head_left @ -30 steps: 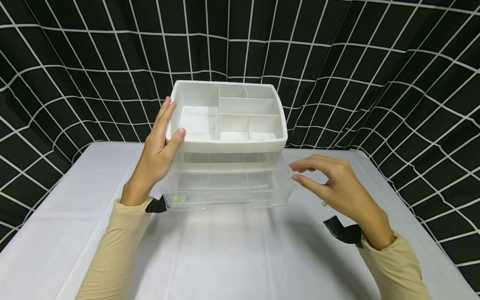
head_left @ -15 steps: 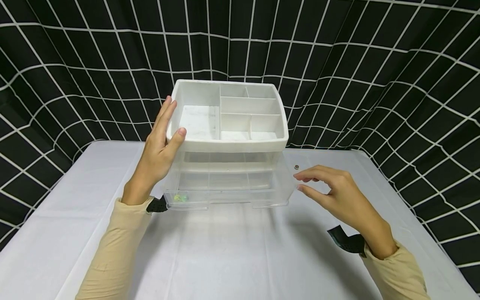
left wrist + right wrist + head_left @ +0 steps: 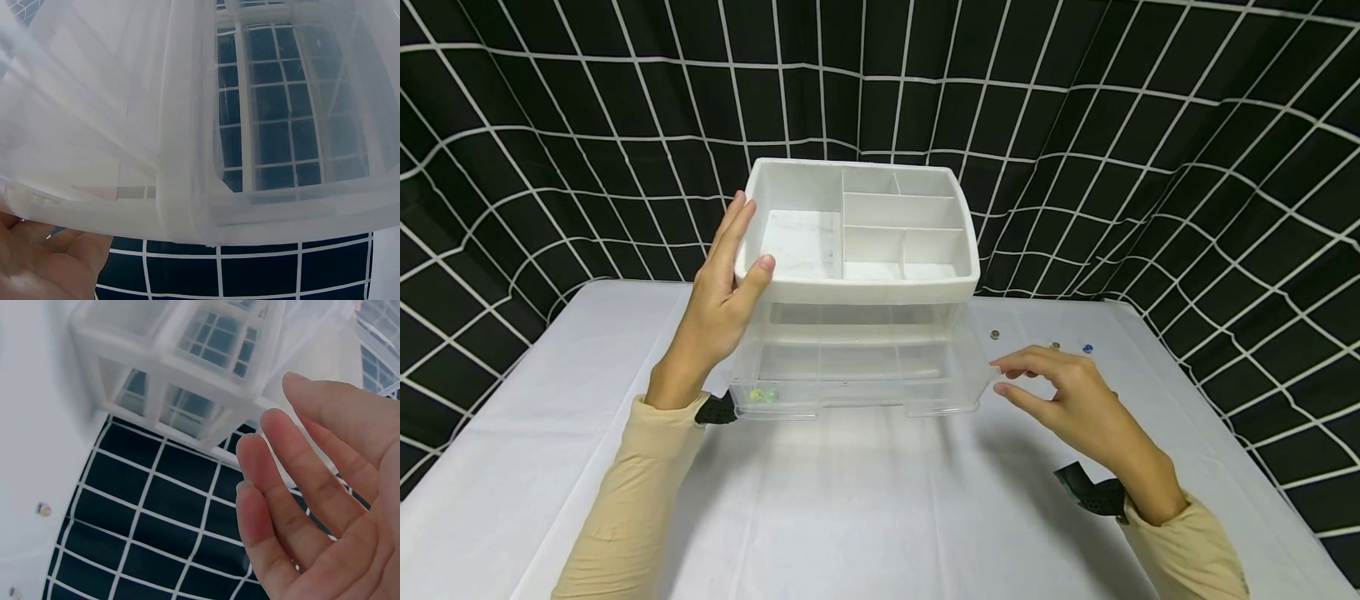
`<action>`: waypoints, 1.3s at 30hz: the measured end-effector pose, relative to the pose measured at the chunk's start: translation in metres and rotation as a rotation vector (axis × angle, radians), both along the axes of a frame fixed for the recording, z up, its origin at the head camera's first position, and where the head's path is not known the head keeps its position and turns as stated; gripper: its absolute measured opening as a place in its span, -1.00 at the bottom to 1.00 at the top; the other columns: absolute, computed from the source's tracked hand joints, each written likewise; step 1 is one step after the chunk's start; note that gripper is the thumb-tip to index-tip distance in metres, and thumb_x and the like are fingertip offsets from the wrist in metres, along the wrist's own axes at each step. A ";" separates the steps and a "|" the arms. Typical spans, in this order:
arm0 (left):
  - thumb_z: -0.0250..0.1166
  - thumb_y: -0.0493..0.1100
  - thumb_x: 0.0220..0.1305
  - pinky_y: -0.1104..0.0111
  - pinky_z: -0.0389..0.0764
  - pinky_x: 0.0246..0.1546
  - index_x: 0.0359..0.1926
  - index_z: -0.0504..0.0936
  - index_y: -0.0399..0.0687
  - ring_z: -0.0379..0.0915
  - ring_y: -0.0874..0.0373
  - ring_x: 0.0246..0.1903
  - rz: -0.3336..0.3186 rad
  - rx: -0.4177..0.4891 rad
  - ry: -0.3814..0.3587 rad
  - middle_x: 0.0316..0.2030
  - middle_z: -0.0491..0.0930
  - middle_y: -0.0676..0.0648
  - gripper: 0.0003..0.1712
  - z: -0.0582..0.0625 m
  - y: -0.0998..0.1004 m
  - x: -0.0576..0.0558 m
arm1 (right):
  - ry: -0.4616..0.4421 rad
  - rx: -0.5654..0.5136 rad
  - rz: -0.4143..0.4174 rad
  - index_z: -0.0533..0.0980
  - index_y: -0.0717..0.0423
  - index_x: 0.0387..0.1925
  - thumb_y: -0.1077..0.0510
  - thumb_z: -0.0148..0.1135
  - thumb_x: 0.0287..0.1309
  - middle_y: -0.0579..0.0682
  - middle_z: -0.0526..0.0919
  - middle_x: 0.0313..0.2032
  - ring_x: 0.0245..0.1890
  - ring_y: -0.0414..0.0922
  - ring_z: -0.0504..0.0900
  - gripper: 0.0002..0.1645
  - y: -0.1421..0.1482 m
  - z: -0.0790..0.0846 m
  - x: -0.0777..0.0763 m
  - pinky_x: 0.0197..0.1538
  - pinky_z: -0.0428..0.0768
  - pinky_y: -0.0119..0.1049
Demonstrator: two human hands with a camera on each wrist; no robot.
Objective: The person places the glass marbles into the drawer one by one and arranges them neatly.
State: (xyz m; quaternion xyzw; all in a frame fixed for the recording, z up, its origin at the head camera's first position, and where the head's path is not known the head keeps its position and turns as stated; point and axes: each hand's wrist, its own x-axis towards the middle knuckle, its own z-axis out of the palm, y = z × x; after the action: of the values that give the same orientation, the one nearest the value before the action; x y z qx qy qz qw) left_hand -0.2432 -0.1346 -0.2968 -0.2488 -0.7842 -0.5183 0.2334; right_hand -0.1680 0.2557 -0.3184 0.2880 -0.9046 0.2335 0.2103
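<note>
A white desktop organizer point(image 3: 865, 292) with a divided top tray stands in the middle of the head view. One clear drawer point(image 3: 857, 396) sticks out at its front, with small yellow-green pieces point(image 3: 763, 395) in its left corner. My left hand point(image 3: 715, 308) rests against the organizer's left side, long fingers straight and thumb over the front rim. Just right of the drawer, my right hand point(image 3: 1063, 396) hovers with fingers gently bent and thumb apart. Nothing shows between its fingertips in the right wrist view.
Behind and right of the right hand, small round pieces lie on the white-covered table point(image 3: 850, 517): a brownish one point(image 3: 995, 335), another brownish one point(image 3: 1056, 345) and a blue one point(image 3: 1087, 348). A black cloth with white grid lines point(image 3: 880, 108) surrounds the table.
My right hand has lowered toward me and slightly right, uncovering small round pieces behind it. The left hand keeps its place on the organizer, and the drawer stays pulled out.
</note>
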 end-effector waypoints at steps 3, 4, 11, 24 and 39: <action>0.04 -0.19 0.47 0.16 -0.10 0.55 0.55 0.05 -0.06 -0.26 0.25 0.56 -0.003 0.003 -0.001 0.58 -0.13 0.11 -0.29 0.000 0.000 0.000 | -0.003 0.005 -0.003 0.71 0.04 -0.19 0.33 0.50 -0.07 -0.21 0.75 -0.26 -0.24 -0.25 0.60 -0.67 0.002 -0.004 -0.001 -0.28 0.46 -0.59; 0.05 -0.20 0.47 0.16 -0.09 0.55 0.55 0.05 -0.06 -0.27 0.25 0.56 -0.005 0.005 -0.003 0.58 -0.13 0.11 -0.29 0.000 0.000 0.000 | -0.005 0.008 -0.005 0.71 0.04 -0.20 0.33 0.50 -0.07 -0.21 0.75 -0.27 -0.24 -0.26 0.60 -0.68 0.003 -0.005 -0.002 -0.28 0.47 -0.59; 0.05 -0.20 0.47 0.16 -0.07 0.55 0.55 0.05 -0.05 -0.26 0.27 0.56 0.001 0.004 -0.001 0.58 -0.12 0.13 -0.29 0.000 0.000 -0.001 | -0.060 0.026 -0.032 0.70 0.02 -0.21 0.31 0.49 -0.03 -0.19 0.75 -0.26 -0.24 -0.24 0.61 -0.71 0.009 -0.013 -0.003 -0.37 0.54 -0.48; 0.04 -0.21 0.47 0.14 -0.01 0.54 0.55 0.07 -0.07 -0.22 0.25 0.56 0.012 0.005 -0.003 0.58 -0.10 0.10 -0.30 0.000 0.000 -0.001 | -0.150 0.057 -0.079 0.71 -0.05 -0.20 0.25 0.47 0.03 -0.18 0.76 -0.24 -0.23 -0.24 0.62 -0.74 0.016 -0.022 -0.007 -0.37 0.55 -0.40; 0.04 -0.21 0.47 0.15 0.01 0.53 0.55 0.07 -0.07 -0.21 0.27 0.55 0.014 0.006 0.005 0.58 -0.10 0.10 -0.30 -0.001 0.000 -0.003 | -0.321 0.097 -0.131 0.70 0.01 -0.13 0.15 0.43 0.12 -0.11 0.76 -0.18 -0.19 -0.11 0.69 -0.76 0.033 -0.029 -0.016 -0.31 0.49 -0.37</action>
State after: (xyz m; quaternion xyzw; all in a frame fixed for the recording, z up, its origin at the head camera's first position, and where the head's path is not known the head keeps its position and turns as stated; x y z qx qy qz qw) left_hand -0.2461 -0.1348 -0.2977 -0.2438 -0.7838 -0.5184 0.2398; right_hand -0.1836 0.2891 -0.3471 0.1973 -0.9536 0.2183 0.0636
